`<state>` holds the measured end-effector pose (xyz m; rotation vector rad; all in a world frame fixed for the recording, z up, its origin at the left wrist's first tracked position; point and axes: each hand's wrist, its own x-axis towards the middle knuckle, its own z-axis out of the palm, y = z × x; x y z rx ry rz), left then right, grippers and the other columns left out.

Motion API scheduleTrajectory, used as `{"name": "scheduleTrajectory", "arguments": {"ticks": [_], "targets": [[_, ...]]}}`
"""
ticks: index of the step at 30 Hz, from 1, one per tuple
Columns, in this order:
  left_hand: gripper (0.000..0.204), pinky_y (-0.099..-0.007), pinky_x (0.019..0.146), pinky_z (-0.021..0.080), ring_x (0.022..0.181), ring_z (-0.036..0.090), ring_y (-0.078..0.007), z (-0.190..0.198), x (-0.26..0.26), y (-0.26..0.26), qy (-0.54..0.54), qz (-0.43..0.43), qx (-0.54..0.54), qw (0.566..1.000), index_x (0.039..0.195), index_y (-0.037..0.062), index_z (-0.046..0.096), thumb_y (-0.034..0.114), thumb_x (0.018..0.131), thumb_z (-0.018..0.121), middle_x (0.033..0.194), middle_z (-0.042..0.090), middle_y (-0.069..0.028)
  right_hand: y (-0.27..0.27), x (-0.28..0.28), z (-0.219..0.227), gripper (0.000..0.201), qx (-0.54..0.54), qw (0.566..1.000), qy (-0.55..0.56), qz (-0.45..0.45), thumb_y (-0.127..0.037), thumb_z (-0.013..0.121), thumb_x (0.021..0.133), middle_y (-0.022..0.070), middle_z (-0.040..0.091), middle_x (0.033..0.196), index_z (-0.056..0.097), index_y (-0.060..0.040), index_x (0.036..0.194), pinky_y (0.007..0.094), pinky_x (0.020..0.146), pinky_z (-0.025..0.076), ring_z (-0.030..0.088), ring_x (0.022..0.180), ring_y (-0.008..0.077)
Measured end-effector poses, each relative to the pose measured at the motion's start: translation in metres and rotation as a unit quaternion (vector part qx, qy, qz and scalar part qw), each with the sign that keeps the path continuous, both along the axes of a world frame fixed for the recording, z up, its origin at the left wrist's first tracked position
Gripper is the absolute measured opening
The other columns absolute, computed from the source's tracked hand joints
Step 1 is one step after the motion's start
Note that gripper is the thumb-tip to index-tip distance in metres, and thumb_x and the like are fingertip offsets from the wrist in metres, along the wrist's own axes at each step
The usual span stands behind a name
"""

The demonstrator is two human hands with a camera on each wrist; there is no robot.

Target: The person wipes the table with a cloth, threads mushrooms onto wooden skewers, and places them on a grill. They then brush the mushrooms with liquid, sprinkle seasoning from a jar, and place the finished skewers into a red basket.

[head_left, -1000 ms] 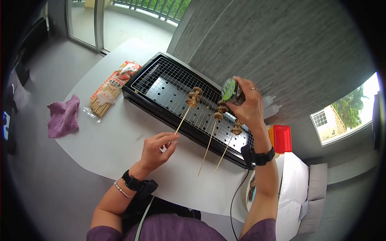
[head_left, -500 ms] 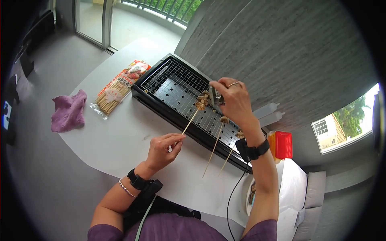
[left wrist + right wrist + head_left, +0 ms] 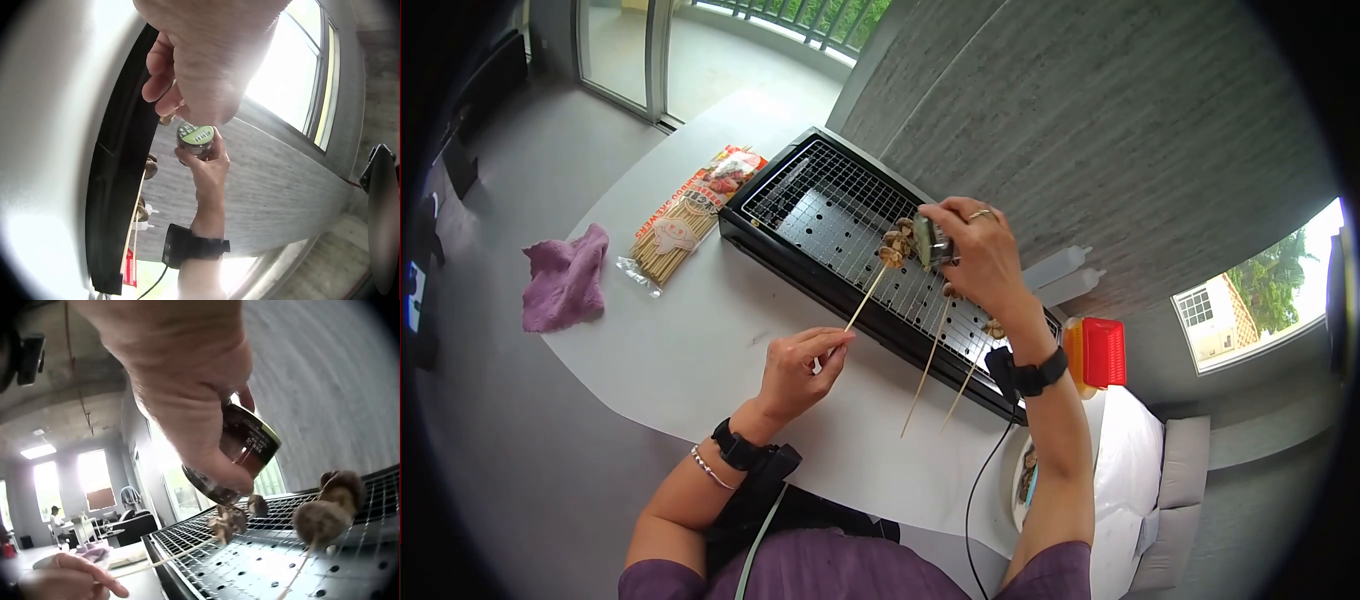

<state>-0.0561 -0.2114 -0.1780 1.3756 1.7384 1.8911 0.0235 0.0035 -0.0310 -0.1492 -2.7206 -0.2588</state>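
Observation:
My left hand (image 3: 800, 370) pinches the bare end of a bamboo skewer threaded with mushroom pieces (image 3: 890, 250); those pieces lie over the wire grate of a black tabletop grill (image 3: 800, 272). My right hand (image 3: 983, 255) grips a small spice jar (image 3: 253, 440), its fingers wrapped round the side. The jar is tilted close over the mushrooms on that skewer. Its green end with white lettering faces my left wrist camera. Two more mushroom skewers (image 3: 927, 375) rest on the grate to the right, their sticks jutting past the front edge. My right hand partly hides their mushrooms.
A packet of bamboo skewers (image 3: 675, 235) and a purple cloth (image 3: 565, 280) lie left of the grill. Two squeeze bottles (image 3: 1055, 268) and a red basket (image 3: 1102, 352) stand to the right. A plate (image 3: 1018, 500) with food sits near my right forearm; a black cable (image 3: 968, 520) runs beside it.
My right hand has carried the jar leftward from the middle skewer to the left one, turning its green end sideways. My left hand keeps pinching the same skewer.

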Motion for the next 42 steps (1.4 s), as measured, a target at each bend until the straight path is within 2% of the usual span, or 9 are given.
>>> {"name": "scheduleTrajectory", "arguments": {"ticks": [7,10,12,15,20,25,31,36,42], "targets": [[0.020,-0.0196,0.047,0.043,0.055,0.057,-0.0086,0.000,-0.001,0.002,-0.005,0.006,0.006,1.000,0.094,0.0040,0.067,-0.003,0.077,0.060,0.090,0.068,-0.0095,0.015,0.045,0.028,0.058,-0.161,0.985,0.043,-0.039,-0.001,0.074,0.055,0.0089,0.058,0.104,0.060,-0.0122,0.110,0.0356,0.085,0.045,0.056,0.097,0.0286],[0.020,-0.0190,0.047,0.043,0.055,0.057,-0.0089,0.004,0.000,0.001,-0.009,0.019,0.010,1.000,0.096,0.0034,0.067,0.000,0.078,0.059,0.094,0.068,-0.0096,0.023,0.060,0.020,0.060,0.077,0.993,-0.060,-0.066,-0.001,0.074,0.054,0.0088,0.057,0.105,0.059,-0.0118,0.111,0.0352,0.086,0.044,0.055,0.099,0.0282],[0.020,-0.0201,0.048,0.044,0.058,0.058,-0.0106,0.010,-0.001,-0.002,-0.013,0.033,0.010,0.999,0.096,0.0038,0.067,0.002,0.077,0.061,0.097,0.067,-0.0104,0.016,0.063,0.022,0.060,-0.162,0.980,0.046,-0.109,-0.001,0.074,0.054,0.0082,0.057,0.105,0.059,-0.0121,0.111,0.0361,0.087,0.043,0.055,0.099,0.0274],[0.021,-0.0224,0.051,0.045,0.067,0.059,-0.0143,0.013,-0.003,-0.001,0.031,0.086,0.046,0.995,0.097,0.0040,0.066,0.005,0.076,0.062,0.103,0.065,-0.0112,0.022,0.068,0.016,0.060,0.021,0.995,-0.042,-0.083,-0.001,0.073,0.055,0.0078,0.057,0.105,0.059,-0.0124,0.112,0.0365,0.087,0.042,0.055,0.098,0.0270],[0.024,-0.0295,0.062,0.048,0.083,0.059,-0.0232,0.028,-0.003,-0.009,0.105,0.161,0.149,0.970,0.097,0.0026,0.064,-0.002,0.075,0.058,0.104,0.064,-0.0107,0.007,0.070,0.021,0.060,-0.147,0.983,0.065,-0.087,-0.001,0.073,0.055,0.0075,0.057,0.105,0.059,-0.0132,0.112,0.0366,0.086,0.043,0.055,0.098,0.0270],[0.024,-0.0327,0.073,0.047,0.085,0.059,-0.0229,0.056,0.030,-0.012,0.135,0.004,0.061,0.989,0.098,0.0047,0.062,0.000,0.074,0.062,0.101,0.064,-0.0095,0.012,0.097,0.028,0.061,-0.126,0.982,0.046,-0.136,-0.003,0.075,0.057,0.0089,0.058,0.109,0.058,-0.0144,0.114,0.0367,0.084,0.045,0.056,0.097,0.0286],[0.041,-0.0465,0.104,0.023,0.106,0.048,-0.0186,0.053,0.077,0.008,0.417,-0.199,-0.056,0.885,0.104,0.0140,0.058,0.025,0.068,0.074,0.106,0.052,-0.0029,0.010,0.131,0.052,0.063,-0.070,0.981,0.050,-0.173,-0.002,0.075,0.056,0.0066,0.057,0.109,0.058,-0.0143,0.115,0.0388,0.088,0.043,0.054,0.101,0.0283],[0.028,-0.0484,0.108,0.018,0.097,0.051,-0.0170,0.046,0.099,0.022,0.516,-0.161,-0.062,0.839,0.099,0.0099,0.059,0.017,0.073,0.065,0.087,0.052,-0.0017,0.008,0.144,0.034,0.062,-0.179,0.967,0.040,-0.176,0.000,0.074,0.056,0.0047,0.057,0.109,0.059,-0.0149,0.114,0.0383,0.094,0.038,0.054,0.102,0.0258],[0.012,-0.0487,0.109,0.018,0.087,0.053,-0.0140,0.041,0.107,0.030,0.526,-0.177,-0.051,0.830,0.084,0.0069,0.063,0.008,0.075,0.055,0.073,0.051,0.0003,0.008,0.154,0.033,0.059,-0.061,0.976,0.041,-0.203,0.000,0.074,0.056,0.0071,0.058,0.104,0.060,-0.0140,0.111,0.0369,0.091,0.040,0.054,0.101,0.0267]]}}
